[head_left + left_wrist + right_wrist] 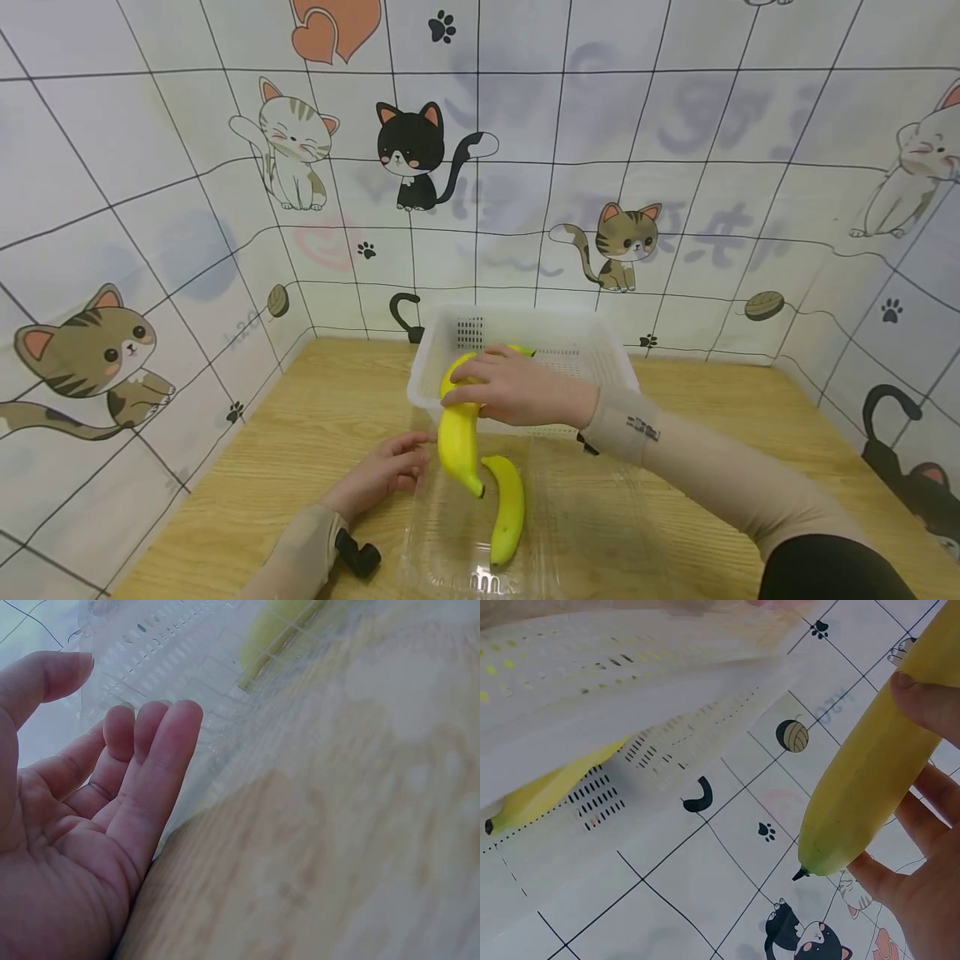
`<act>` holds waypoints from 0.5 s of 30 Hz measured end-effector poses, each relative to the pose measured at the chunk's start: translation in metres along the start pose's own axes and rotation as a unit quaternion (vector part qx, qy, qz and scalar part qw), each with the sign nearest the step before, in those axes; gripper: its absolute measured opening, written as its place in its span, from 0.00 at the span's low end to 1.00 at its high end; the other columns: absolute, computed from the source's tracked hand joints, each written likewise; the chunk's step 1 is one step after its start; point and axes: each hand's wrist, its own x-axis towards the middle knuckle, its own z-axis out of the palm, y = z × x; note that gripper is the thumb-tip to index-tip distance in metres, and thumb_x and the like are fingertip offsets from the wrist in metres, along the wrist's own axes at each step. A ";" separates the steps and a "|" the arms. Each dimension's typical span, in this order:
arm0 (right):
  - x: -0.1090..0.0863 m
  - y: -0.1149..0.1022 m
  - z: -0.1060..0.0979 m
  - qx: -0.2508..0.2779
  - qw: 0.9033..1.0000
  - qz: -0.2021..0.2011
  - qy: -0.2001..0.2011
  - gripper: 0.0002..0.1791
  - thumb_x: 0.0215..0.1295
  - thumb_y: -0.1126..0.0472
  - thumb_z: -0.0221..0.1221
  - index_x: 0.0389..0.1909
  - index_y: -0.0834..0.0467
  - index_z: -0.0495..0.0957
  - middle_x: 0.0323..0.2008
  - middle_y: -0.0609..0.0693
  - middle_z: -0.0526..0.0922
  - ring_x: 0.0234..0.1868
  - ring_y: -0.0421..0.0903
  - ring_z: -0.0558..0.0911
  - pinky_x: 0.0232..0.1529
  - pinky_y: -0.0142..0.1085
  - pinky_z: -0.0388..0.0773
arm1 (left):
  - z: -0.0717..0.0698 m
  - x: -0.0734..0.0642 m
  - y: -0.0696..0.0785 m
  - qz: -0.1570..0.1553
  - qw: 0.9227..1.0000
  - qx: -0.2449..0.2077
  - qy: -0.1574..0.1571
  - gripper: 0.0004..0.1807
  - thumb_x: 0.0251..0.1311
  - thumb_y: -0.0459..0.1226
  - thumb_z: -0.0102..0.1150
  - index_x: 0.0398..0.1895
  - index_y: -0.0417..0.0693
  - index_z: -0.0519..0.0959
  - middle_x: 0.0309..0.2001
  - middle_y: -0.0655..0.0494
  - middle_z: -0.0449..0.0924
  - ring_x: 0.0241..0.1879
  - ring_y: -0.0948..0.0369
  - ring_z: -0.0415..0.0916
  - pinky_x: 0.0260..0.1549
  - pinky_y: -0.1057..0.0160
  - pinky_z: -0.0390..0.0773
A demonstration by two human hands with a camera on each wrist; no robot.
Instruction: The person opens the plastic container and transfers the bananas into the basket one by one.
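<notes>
My right hand (517, 387) grips a yellow banana (459, 442) around its upper part. It hangs tilted, stem end down, over the front rim of a white slotted basket (600, 342) and the back of a clear plastic container (420, 533). Another banana (510, 512) lies in the clear container. Inside the basket a further banana (570, 776) shows, mostly hidden in the head view by the right hand. My left hand (378, 475) lies at the container's left side with fingers loosely bent and nothing in them; whether its fingertips touch the wall, I cannot tell.
The basket stands at the back of the wooden table (352, 375), close to a wall covering (517, 200) printed with cats and grid lines. The clear container sits in front of it. Side walls rise at left and right.
</notes>
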 end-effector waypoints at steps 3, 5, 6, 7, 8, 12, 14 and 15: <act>0.000 0.005 -0.003 0.006 1.000 0.004 -0.002 0.25 0.56 0.62 0.70 0.54 0.46 0.77 0.52 0.49 0.78 0.54 0.46 0.77 0.54 0.46 0.71 | 0.000 0.000 0.000 0.002 1.000 0.000 -0.002 0.25 0.69 0.38 0.52 0.65 0.37 0.64 0.38 0.50 0.70 0.34 0.60 0.71 0.36 0.60 0.78; 0.000 0.008 -0.005 0.009 1.000 0.007 -0.001 0.24 0.55 0.62 0.70 0.54 0.47 0.77 0.52 0.50 0.78 0.53 0.47 0.77 0.53 0.46 0.71 | 0.000 0.000 -0.001 0.004 1.000 0.000 -0.003 0.25 0.69 0.38 0.53 0.65 0.37 0.65 0.37 0.50 0.70 0.34 0.60 0.71 0.36 0.60 0.78; 0.001 0.010 -0.006 0.011 1.000 0.008 0.000 0.24 0.55 0.63 0.70 0.53 0.47 0.78 0.52 0.50 0.78 0.54 0.47 0.77 0.52 0.46 0.71 | 0.000 0.000 -0.001 0.005 1.000 0.001 -0.003 0.25 0.69 0.38 0.53 0.66 0.37 0.65 0.37 0.49 0.69 0.34 0.60 0.71 0.36 0.60 0.78; 0.001 0.012 -0.006 0.011 1.000 0.010 -0.001 0.24 0.55 0.63 0.70 0.53 0.48 0.78 0.52 0.50 0.78 0.54 0.48 0.77 0.52 0.46 0.71 | 0.000 0.001 -0.001 0.006 1.000 0.002 -0.003 0.25 0.69 0.38 0.53 0.66 0.37 0.65 0.37 0.49 0.69 0.34 0.60 0.70 0.35 0.60 0.78; 0.001 0.014 -0.006 0.011 1.000 0.013 -0.002 0.24 0.55 0.63 0.70 0.53 0.48 0.78 0.52 0.50 0.78 0.54 0.48 0.76 0.52 0.46 0.72 | 0.000 0.001 -0.001 0.008 1.000 0.002 -0.004 0.25 0.69 0.38 0.53 0.66 0.37 0.65 0.37 0.49 0.69 0.34 0.60 0.70 0.35 0.60 0.78; 0.000 0.022 -0.005 0.005 1.000 0.024 -0.008 0.24 0.55 0.64 0.70 0.53 0.48 0.78 0.53 0.51 0.79 0.55 0.49 0.76 0.53 0.48 0.72 | 0.000 0.001 -0.002 0.017 1.000 -0.004 -0.010 0.26 0.70 0.37 0.52 0.67 0.36 0.64 0.36 0.49 0.70 0.33 0.60 0.71 0.33 0.62 0.78; 0.000 0.026 -0.006 0.004 1.000 0.028 -0.011 0.24 0.56 0.64 0.69 0.54 0.48 0.78 0.53 0.51 0.79 0.55 0.50 0.76 0.53 0.48 0.71 | 0.000 0.001 -0.002 0.019 1.000 -0.007 -0.013 0.26 0.70 0.37 0.51 0.67 0.36 0.64 0.36 0.49 0.71 0.32 0.60 0.71 0.32 0.62 0.78; -0.001 0.027 -0.007 0.004 0.999 0.030 -0.011 0.24 0.56 0.65 0.69 0.54 0.49 0.78 0.53 0.51 0.79 0.55 0.50 0.76 0.54 0.48 0.71 | -0.001 0.002 -0.002 0.018 1.000 -0.007 -0.014 0.26 0.70 0.36 0.51 0.67 0.35 0.63 0.36 0.49 0.71 0.32 0.60 0.72 0.32 0.63 0.78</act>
